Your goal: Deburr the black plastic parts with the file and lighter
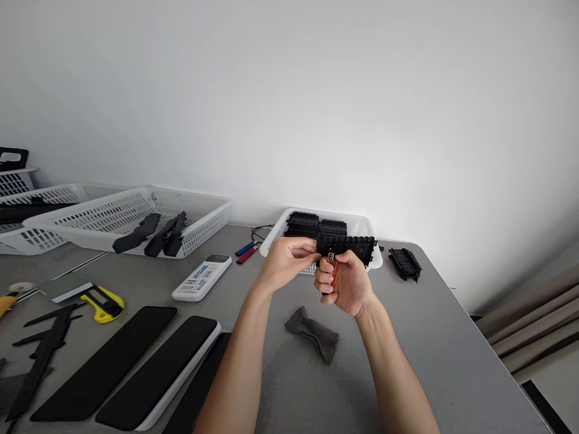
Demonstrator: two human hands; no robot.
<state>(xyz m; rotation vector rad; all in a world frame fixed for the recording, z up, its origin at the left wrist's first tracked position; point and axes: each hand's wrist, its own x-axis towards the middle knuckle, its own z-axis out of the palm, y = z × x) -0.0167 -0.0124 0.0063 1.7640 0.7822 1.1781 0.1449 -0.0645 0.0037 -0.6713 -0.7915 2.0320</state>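
A black plastic part (347,247) with a row of bumps along its upper edge is held up in front of me. My left hand (289,260) pinches it at its left end. Just below it, my right hand (344,280) is wrapped round an orange lighter (334,271), whose metal top points up at the part. No flame can be made out. Behind the hands stands a white basket (289,218) with stacks of similar black parts (302,223). A crumpled grey cloth (313,333) lies on the table below the hands.
On the right of the grey table (280,386) lie more black parts (405,264). To the left are a blue lighter (245,248), a red lighter (246,254), a white device (202,278), a yellow cutter (107,304), black calipers (47,352), flat black panels (108,361) and white baskets (205,232).
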